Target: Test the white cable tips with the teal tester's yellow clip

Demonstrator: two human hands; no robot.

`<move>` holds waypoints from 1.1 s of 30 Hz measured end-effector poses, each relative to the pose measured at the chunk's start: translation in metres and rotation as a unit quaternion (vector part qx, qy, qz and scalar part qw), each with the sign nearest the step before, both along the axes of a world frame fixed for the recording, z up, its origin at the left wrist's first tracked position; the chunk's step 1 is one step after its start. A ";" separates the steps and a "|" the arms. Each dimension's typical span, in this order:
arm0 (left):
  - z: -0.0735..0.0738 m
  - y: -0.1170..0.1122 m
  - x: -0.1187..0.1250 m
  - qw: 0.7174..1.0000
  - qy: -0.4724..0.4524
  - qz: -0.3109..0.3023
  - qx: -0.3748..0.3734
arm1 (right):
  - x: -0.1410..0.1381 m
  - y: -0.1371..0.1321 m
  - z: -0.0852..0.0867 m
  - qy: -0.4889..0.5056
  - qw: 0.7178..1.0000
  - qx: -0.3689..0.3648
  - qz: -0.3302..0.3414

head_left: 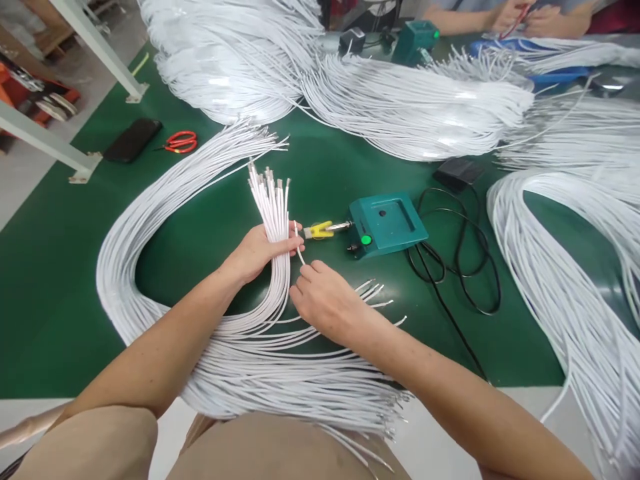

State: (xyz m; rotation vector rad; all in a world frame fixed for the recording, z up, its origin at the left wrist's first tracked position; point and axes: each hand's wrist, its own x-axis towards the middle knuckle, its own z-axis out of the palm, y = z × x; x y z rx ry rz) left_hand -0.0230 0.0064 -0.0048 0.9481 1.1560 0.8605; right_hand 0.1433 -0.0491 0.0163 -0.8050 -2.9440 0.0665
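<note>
My left hand [260, 252] is closed around a bundle of white cables [277, 230], whose tips point up and away from me. Between the fingers of my right hand [323, 293] is a single white cable [300, 255], its upper end beside the left fingertips. Just right of those fingertips, a yellow clip [320, 230] sits on the metal rod of a small green device [387, 223] with a lit green button. The held bundle curves down into a large loop of white cables [120, 260]. More cable ends lie under my right forearm.
Red-handled scissors [181, 141] and a dark phone-like object [133, 140] lie at the left near a metal post. Black cords [480, 267] coil right of the device. Large cable heaps [425, 107] cover the back and right. A co-worker's hands [525, 17] hold a red tool across the table.
</note>
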 end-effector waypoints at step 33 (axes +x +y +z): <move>-0.009 -0.006 0.009 0.993 0.007 0.031 0.118 | -0.001 0.064 -0.010 0.593 0.544 -0.525 -0.278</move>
